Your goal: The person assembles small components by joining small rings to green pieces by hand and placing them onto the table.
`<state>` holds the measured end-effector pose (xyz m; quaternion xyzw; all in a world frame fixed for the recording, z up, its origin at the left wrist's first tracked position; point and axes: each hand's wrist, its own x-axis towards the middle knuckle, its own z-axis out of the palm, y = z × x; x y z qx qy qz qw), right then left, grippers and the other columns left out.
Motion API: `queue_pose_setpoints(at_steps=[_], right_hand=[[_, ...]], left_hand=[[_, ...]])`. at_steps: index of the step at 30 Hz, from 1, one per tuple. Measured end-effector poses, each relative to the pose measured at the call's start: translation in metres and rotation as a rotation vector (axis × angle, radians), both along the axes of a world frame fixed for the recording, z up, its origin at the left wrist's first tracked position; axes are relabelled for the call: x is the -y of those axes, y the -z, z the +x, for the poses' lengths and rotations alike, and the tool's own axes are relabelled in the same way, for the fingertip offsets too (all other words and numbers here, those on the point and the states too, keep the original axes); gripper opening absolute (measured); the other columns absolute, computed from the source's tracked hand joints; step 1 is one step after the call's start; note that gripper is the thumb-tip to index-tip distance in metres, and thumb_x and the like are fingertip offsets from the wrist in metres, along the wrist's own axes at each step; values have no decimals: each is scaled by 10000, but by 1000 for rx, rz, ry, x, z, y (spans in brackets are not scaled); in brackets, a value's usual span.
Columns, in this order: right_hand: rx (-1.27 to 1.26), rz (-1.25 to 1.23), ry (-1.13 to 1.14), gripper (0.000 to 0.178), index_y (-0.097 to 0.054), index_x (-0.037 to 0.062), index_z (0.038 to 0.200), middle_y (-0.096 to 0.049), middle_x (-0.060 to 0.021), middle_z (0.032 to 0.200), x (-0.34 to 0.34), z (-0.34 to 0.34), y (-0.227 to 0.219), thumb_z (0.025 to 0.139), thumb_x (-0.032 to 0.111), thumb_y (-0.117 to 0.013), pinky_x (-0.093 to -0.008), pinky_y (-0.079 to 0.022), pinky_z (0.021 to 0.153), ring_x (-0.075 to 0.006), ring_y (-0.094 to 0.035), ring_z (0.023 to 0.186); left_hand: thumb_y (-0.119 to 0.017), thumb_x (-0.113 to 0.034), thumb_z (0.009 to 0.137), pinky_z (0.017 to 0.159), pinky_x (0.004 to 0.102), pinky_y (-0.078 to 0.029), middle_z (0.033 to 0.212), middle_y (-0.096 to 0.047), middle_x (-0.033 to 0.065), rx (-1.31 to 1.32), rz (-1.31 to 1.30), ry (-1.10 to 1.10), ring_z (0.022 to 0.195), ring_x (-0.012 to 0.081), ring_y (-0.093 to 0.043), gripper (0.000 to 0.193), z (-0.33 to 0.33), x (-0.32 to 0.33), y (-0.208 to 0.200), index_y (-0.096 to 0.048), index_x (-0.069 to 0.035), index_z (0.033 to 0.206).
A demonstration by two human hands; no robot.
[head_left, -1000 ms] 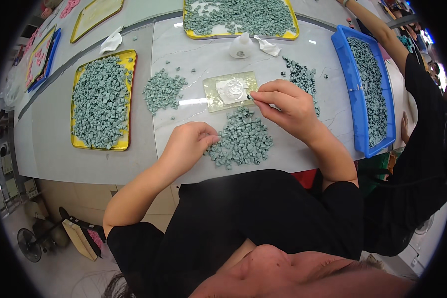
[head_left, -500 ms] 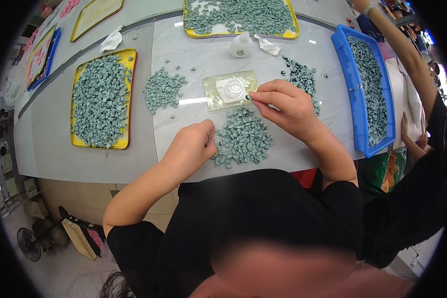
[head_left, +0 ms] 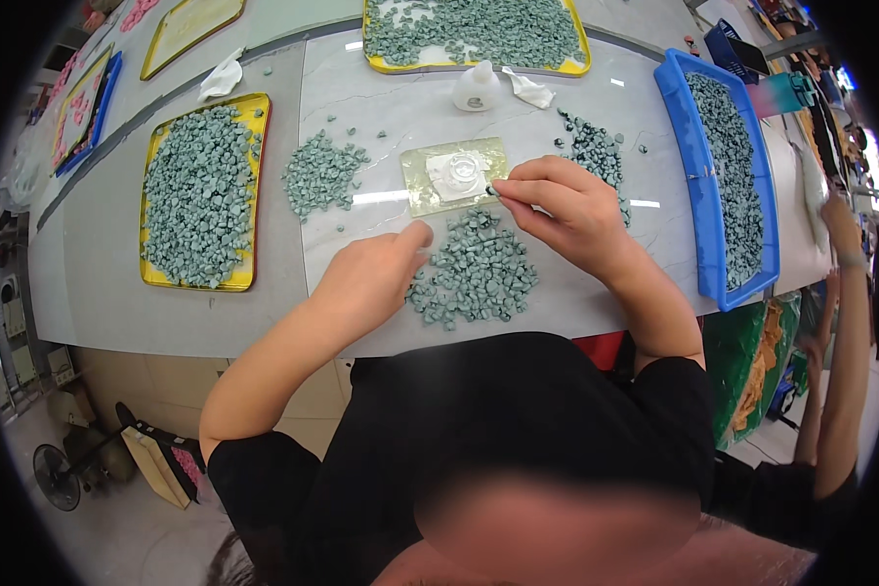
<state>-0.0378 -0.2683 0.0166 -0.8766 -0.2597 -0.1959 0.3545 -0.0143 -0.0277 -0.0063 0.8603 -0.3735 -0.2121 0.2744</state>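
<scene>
My right hand (head_left: 571,210) pinches a small dark green piece (head_left: 492,190) between thumb and fingertips, beside a pale translucent block (head_left: 423,195). On that block lie white paper (head_left: 443,181) and a small clear round dish (head_left: 466,172). My left hand (head_left: 366,283) hovers at the left edge of a heap of small grey-green pieces (head_left: 479,273). Its index finger and thumb stand apart, slightly blurred, with nothing visible between them; the other fingers are mostly hidden. Darker green pieces (head_left: 596,151) lie behind my right hand. A looser pile of grey-green pieces (head_left: 322,176) is to the left.
A yellow tray (head_left: 261,122) full of pieces stands at left, another yellow tray (head_left: 479,70) at the back. A white squeeze bottle (head_left: 476,88) and crumpled tissue (head_left: 530,89) sit near it. At right is a blue bin (head_left: 698,186); beyond it, another person's arm (head_left: 845,371).
My left hand has shifted slightly, its index finger now extending from the thumb. My right hand keeps its pinch in place. The other person's arm has swung down, uncovering a teal-and-pink bottle.
</scene>
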Motion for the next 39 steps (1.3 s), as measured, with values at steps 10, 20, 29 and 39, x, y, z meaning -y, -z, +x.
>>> queue_pose_setpoints(at_steps=[10, 20, 29, 39], right_hand=[[-4, 2, 14, 234, -671, 35, 899, -626, -62, 806, 0, 1, 1, 683, -51, -694, -253, -496, 569, -166, -611, 694], [-16, 2, 10, 228, -675, 43, 891, -629, -61, 807, -3, 0, -1, 683, -49, -693, -251, -500, 577, -162, -613, 690], [-7, 7, 18, 216, -673, 40, 884, -632, -63, 810, -3, -1, -5, 689, -48, -690, -256, -502, 582, -168, -613, 691], [-18, 23, 0, 218, -664, 48, 907, -626, -67, 865, 15, -20, -13, 702, -22, -689, -275, -507, 610, -195, -618, 735]], left_hand=[[-495, -121, 883, 574, 436, -442, 724, -575, 165, 38, 114, 19, 704, 349, -575, 125, 5, 4, -1, -427, -47, 955], [-433, -142, 903, 454, 195, -239, 671, -370, 6, -1515, -1157, -562, 563, 83, -311, 74, 16, -34, -5, -452, -73, 887], [-482, -172, 935, 426, 173, -201, 671, -364, -11, -1379, -944, -624, 540, 54, -292, 151, 1, -38, -14, -454, -73, 824], [-452, -229, 950, 414, 183, -234, 662, -381, -22, -1386, -965, -933, 524, 56, -312, 212, -5, -13, -13, -498, -50, 845]])
